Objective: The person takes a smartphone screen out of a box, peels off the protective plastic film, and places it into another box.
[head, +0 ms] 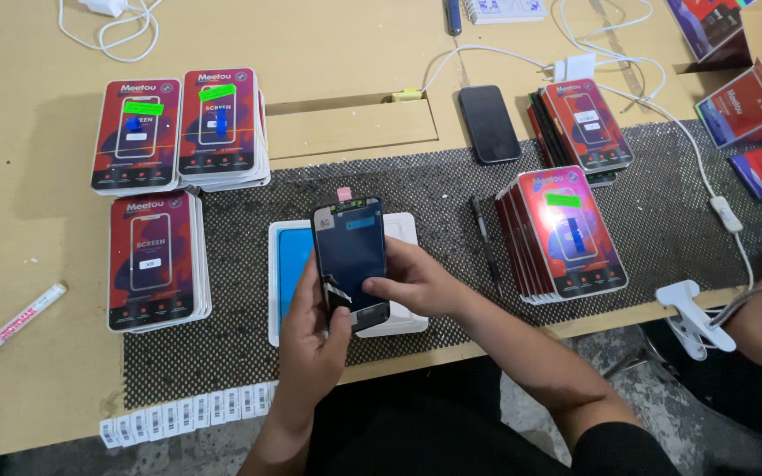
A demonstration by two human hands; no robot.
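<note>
The light is bright and even, from above. Shadows on the table [37, 264] are soft and weak. The glossy red boxes [575, 231] show some glare. The picture is sharp, with slight bending at the edges.

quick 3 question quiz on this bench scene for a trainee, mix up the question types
1. True or false: both hands grip the dark phone screen panel above the white tray.
2. Which lies on the bare table left of the mesh mat? A) white marker pen B) black phone C) white clamp
3. Fill in: the strip of small white barcode labels lies along the table's ____ edge.

Key
1. True: the left hand holds it from below, the right hand at its side.
2. A
3. near
</note>
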